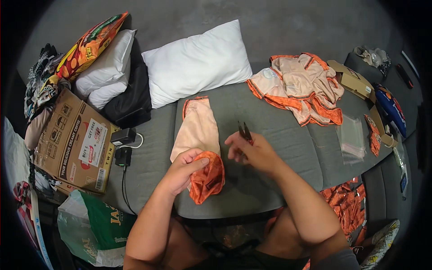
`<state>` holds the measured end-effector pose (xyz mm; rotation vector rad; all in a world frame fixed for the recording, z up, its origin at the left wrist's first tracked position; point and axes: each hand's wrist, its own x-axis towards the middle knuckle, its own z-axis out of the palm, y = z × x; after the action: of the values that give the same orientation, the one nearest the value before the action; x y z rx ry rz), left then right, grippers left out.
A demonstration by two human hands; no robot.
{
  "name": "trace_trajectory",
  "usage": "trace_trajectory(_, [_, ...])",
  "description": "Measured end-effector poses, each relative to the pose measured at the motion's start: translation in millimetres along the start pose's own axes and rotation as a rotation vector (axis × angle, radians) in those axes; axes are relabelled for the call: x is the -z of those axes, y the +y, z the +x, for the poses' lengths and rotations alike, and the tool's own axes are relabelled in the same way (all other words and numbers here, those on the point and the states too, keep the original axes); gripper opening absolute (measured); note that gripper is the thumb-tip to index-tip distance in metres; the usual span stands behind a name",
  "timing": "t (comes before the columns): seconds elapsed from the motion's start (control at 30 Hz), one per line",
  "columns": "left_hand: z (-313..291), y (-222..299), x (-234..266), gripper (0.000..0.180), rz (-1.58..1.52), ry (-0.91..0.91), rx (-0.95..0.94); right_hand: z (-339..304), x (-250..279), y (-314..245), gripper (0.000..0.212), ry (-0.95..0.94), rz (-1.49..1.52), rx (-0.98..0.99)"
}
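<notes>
My left hand is closed on the near end of a peach garment piece. Its bunched orange fabric lies under my thumb, with a small dark patch on it. The rest of the piece stretches away flat over the grey cushion, ending in an orange, dark-edged band. In my right hand, held just right of the garment and apart from it, is a dark pointed tool, like thread snips, its two tips pointing away from me. The palm hides most of its body.
A white pillow lies at the back. Beyond my right hand is a crumpled peach-and-orange garment, with clear plastic sleeves nearer. To the left stand a cardboard box, black power adapters with cables, and a green-and-white bag.
</notes>
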<state>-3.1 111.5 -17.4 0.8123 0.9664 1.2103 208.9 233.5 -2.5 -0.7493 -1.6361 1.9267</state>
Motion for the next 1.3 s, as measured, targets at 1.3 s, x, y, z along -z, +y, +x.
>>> trace_trajectory(1.3, [-20,-10,-27,0.015,-0.243,0.053,-0.207,-24,-55,19,0.040,0.206,-0.731,0.606])
